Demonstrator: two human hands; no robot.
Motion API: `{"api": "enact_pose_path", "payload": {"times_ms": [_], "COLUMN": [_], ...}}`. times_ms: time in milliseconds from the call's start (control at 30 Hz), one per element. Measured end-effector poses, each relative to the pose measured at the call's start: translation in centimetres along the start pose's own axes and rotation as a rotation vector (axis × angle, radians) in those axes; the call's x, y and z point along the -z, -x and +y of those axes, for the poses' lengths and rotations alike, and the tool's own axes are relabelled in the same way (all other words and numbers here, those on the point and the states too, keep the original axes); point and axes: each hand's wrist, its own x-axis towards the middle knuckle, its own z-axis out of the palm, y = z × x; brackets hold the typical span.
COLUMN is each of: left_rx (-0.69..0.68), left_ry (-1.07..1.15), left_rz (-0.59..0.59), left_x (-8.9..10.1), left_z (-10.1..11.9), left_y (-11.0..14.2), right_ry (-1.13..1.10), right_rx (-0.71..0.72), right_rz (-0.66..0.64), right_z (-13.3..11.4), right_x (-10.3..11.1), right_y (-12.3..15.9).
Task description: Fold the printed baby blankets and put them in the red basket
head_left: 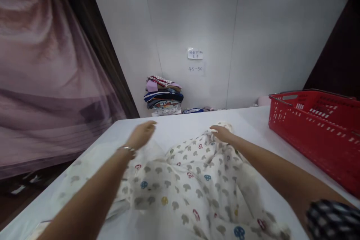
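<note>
A soft white garment (194, 183) printed with grey, red, blue and yellow mushrooms lies rumpled across the white table; its exact kind is hard to make out. My right hand (221, 134) is closed on its far edge, where a bit of bunched fabric shows behind the fingers. My left hand (142, 134), with a bracelet (128, 149) at the wrist, hovers above the table just beyond the garment's left part. Its fingers are bent and blurred, and whether they pinch any cloth is unclear. At the left, part of the fabric is smeared by motion.
A red plastic basket (312, 131) stands on the table (253, 120) at the right. Folded clothes (163, 95) are stacked against the wall behind the far edge, with more items low beside them. Pink sheer curtain (50, 82) hangs at the left. Paper notes (195, 53) are on the wall.
</note>
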Motion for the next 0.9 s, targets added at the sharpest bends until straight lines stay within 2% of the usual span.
{"api": "enact_pose_path", "payload": {"times_ms": [67,133,167,233,300,367,467,533,633,733,800,833,900], "left_rx": [-0.066,-0.091,-0.095,-0.087,-0.072,-0.072,-0.07,-0.039,0.014,0.069,0.116,0.128,0.081], "left_ry": [0.011,-0.01,-0.027,-0.065,-0.097,-0.111,-0.13,-0.159,-0.173,-0.109,-0.043,-0.005,0.053], "left_rz": [-0.154,-0.276,-0.329,-0.415,-0.486,-0.519,-0.457,-0.339,-0.105,0.133,0.314,0.423,0.608], "left_x": [-5.4,-10.0,-11.7,-13.5,-13.4,-11.8,-8.0,-5.3,-1.1,3.7,7.4,9.1,11.9], "left_z": [2.6,3.5,3.5,3.1,2.7,2.5,2.5,2.3,1.7,1.2,1.0,1.0,0.7], "left_y": [-2.1,-2.7,-2.5,-1.8,-1.0,-0.5,-0.4,-0.3,0.0,1.0,2.4,3.5,6.2], "right_ry": [0.056,0.123,0.157,0.224,0.287,0.34,0.388,0.411,0.42,0.258,0.072,-0.023,-0.157], "right_rx": [0.022,0.037,0.039,0.034,0.029,0.029,0.007,-0.044,-0.127,-0.101,-0.148,-0.177,-0.202], "right_rz": [-0.063,-0.14,-0.176,-0.231,-0.241,-0.188,-0.014,0.136,0.514,0.836,0.932,0.929,0.824], "right_z": [-1.2,-1.8,-1.9,-1.8,-1.7,-1.5,-1.2,-1.0,-1.1,-1.9,-2.4,-2.4,-1.6], "right_x": [-2.0,-3.4,-3.9,-4.0,-2.9,-0.6,5.6,10.9,19.1,25.2,27.1,27.3,25.7], "right_y": [-3.0,-4.6,-4.9,-4.8,-4.1,-2.9,-0.1,2.8,8.6,14.8,18.7,20.5,24.0]}}
